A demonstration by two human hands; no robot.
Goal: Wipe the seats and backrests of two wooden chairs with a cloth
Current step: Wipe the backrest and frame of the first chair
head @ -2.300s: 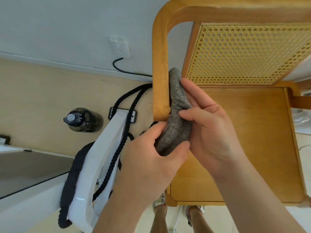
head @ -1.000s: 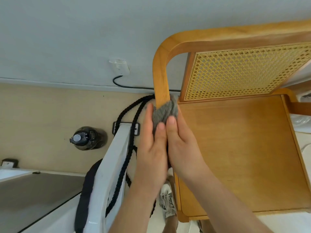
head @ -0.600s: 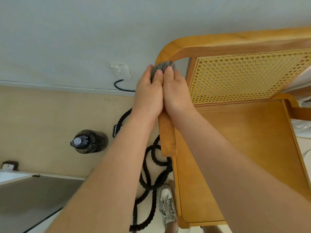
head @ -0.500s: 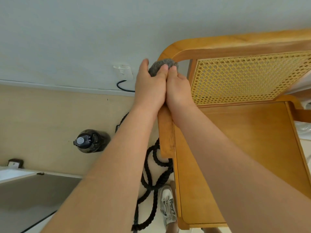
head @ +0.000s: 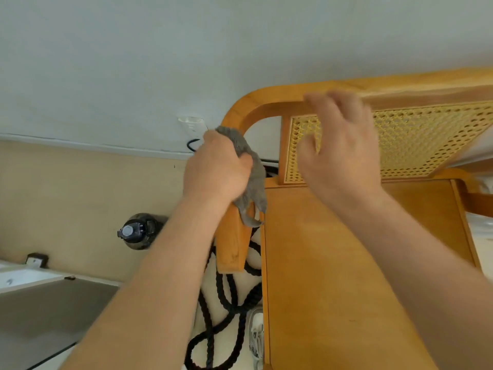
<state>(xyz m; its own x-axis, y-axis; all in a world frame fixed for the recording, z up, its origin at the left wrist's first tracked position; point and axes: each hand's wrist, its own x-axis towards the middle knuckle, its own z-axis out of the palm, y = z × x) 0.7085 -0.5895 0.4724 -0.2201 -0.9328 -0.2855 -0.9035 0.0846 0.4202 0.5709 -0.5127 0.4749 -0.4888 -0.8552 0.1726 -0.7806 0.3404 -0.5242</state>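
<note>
A wooden chair [head: 346, 276] with a flat seat and a woven cane backrest [head: 432, 140] fills the right half of the view. My left hand [head: 216, 169] is closed around a grey cloth [head: 253, 180], pressing it against the chair's left upright post, with a loose end of the cloth hanging down. My right hand [head: 341, 148] is off the cloth, fingers spread and blurred, in front of the cane panel just below the curved top rail. Only one chair is in view.
A thick black rope [head: 226, 303] lies coiled on the floor left of the seat. A dark water bottle [head: 138, 232] stands by the wall. A white wall socket [head: 192, 126] with a black cable sits behind the post. A shoe [head: 256, 335] shows below.
Both hands slid the cloth up the left post to the corner. Now my right hand has let go and moved right; my left hand has come back down the post with the cloth.
</note>
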